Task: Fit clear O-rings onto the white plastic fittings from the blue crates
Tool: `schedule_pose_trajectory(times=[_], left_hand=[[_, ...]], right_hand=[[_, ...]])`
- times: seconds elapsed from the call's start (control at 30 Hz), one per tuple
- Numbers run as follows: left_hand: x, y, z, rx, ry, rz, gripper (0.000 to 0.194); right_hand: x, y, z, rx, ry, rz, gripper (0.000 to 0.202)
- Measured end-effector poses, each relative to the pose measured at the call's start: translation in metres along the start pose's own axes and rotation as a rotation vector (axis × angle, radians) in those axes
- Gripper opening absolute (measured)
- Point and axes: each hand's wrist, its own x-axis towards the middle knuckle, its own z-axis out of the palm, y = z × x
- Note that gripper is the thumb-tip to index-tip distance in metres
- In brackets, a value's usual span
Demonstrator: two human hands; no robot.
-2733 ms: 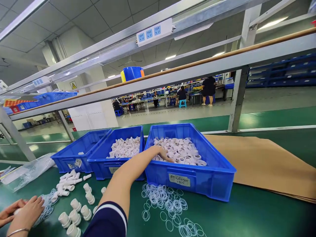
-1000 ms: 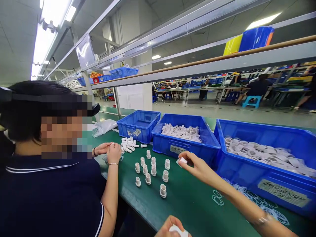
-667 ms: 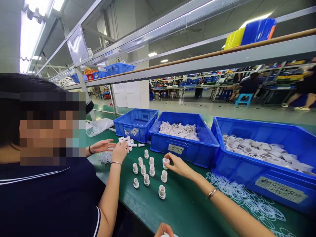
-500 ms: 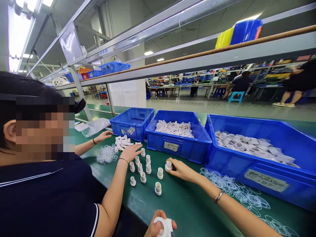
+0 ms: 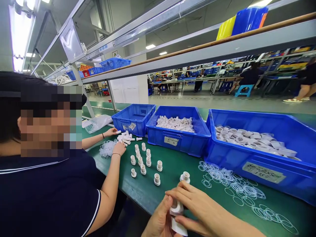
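Low at the front, my left hand [image 5: 158, 217] is closed around a white plastic pipe fitting [image 5: 175, 209]. My right hand [image 5: 197, 202] is on the same fitting from the right, its fingers over the top and side. Parts of the fitting are hidden by the fingers. Just beyond my right hand's knuckles, another white fitting [image 5: 185, 176] stands upright on the green table [image 5: 170, 184]. Several similar flanged fittings [image 5: 157, 179] stand upright further left. To the right lies a spread of thin clear rings [image 5: 229, 177].
Three blue bins line the back: one bare inside [image 5: 133, 117], one with small white parts [image 5: 177, 146], one with larger white parts [image 5: 247, 154]. At left, a co-worker's hands [image 5: 119, 148] are at small white tubes [image 5: 127, 136], beside a ring pile [image 5: 108, 148]. A shelf crosses above.
My right hand has come back from the standing fitting and joined my left hand on the held fitting. The co-worker's near hand has drawn back to the small tubes.
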Motion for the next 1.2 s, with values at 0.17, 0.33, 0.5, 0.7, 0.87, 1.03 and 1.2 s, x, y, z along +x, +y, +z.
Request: schedule_pose_trajectory(times=[0.17, 0.33, 0.5, 0.7, 0.87, 1.03, 1.2], left_hand=[[0.008, 0.009, -0.014, -0.01, -0.018, 0.058, 0.067], [-0.006, 0.023, -0.031, -0.138, -0.002, 0.121, 0.04], [-0.015, 0.036, -0.039, -0.103, -0.006, 0.157, 0.041], [-0.012, 0.045, -0.028, -0.164, -0.033, 0.147, 0.05], [-0.007, 0.044, -0.014, -0.154, -0.02, 0.136, 0.047], [-0.01, 0.044, -0.013, -0.151, 0.029, 0.151, 0.046], [-0.004, 0.039, -0.02, -0.136, 0.035, 0.15, 0.049]], right_hand=[[0.03, 0.015, -0.006, 0.008, 0.056, 0.008, 0.019], [0.099, 0.077, -0.015, -0.152, 0.075, 0.078, 0.023], [0.139, 0.109, 0.001, -0.232, -0.08, 0.09, 0.023], [0.109, 0.117, -0.005, -0.288, -0.106, 0.114, 0.021], [0.101, 0.11, 0.004, -0.346, -0.134, 0.127, 0.026], [0.099, 0.112, 0.01, -0.447, -0.17, 0.224, 0.031], [0.071, 0.086, -0.02, -0.431, -0.076, 0.205, 0.022]])
